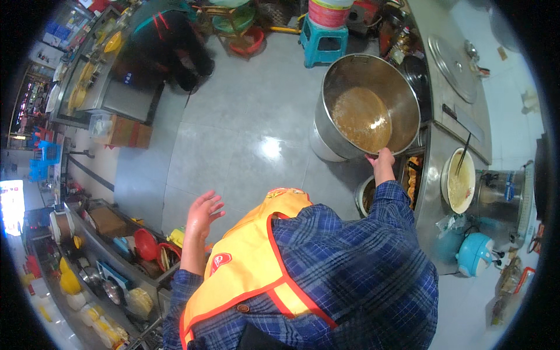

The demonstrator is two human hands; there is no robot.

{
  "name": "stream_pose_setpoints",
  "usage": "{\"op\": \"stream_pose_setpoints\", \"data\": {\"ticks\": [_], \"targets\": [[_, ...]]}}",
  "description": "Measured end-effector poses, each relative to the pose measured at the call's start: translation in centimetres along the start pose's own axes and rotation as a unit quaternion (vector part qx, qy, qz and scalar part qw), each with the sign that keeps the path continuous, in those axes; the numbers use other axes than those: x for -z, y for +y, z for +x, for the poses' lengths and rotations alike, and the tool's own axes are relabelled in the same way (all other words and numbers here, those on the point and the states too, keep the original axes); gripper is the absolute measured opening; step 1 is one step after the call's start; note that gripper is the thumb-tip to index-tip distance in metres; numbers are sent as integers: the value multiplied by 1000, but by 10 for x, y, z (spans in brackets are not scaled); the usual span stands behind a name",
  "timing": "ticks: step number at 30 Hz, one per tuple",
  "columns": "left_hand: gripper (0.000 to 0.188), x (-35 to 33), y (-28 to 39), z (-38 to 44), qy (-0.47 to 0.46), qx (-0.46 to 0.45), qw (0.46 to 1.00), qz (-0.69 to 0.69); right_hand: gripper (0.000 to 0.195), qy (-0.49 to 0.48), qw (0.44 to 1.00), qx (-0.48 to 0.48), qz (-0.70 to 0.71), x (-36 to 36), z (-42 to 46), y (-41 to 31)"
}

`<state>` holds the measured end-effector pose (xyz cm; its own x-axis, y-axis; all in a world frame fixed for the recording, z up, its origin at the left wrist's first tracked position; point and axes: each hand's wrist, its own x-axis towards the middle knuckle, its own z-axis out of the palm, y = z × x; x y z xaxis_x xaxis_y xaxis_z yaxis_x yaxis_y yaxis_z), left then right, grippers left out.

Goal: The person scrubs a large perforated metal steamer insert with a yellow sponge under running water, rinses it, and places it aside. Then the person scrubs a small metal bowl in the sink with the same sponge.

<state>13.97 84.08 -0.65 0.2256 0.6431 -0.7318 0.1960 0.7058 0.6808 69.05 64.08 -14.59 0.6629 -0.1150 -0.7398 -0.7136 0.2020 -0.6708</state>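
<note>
My right hand (381, 162) grips the near rim of a large stainless steel stockpot (321, 127). Brown liquid (363, 118) with pale froth lies in the pot and reflects a light. The pot's mouth leans towards me in this wide view; whether it is really tilted I cannot tell. Away to the left, my left hand (204, 214) is raised over the floor with fingers apart and nothing in it. A smaller metal pot (364, 197) is partly hidden under my right forearm.
Along the right runs a steel counter (431, 188) with a cleaver (463, 118), a bowl (458, 186) holding chopsticks and a pot lid (453, 68). Beyond the stockpot, a blue stool (324, 43) bears a bucket. A person (168, 48) bends at the far-left counter. Shelving (127, 249) stands left.
</note>
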Motion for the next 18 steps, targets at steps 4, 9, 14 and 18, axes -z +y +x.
{"op": "stream_pose_setpoints", "data": {"ticks": [4,9,14,18], "targets": [[52,-6,0,2,-2,4,1000,10,40,20,1000,9,-20,-2,-11,-3],[49,-23,0,4,-34,-3,999,23,37,-27,999,14,-19,23,27,6],[47,-44,2,7,-60,-2,998,29,48,-74,994,42,-74,37,28,2],[45,-45,9,4,-40,-7,999,16,65,-74,979,-44,-183,24,-35,1]]}}
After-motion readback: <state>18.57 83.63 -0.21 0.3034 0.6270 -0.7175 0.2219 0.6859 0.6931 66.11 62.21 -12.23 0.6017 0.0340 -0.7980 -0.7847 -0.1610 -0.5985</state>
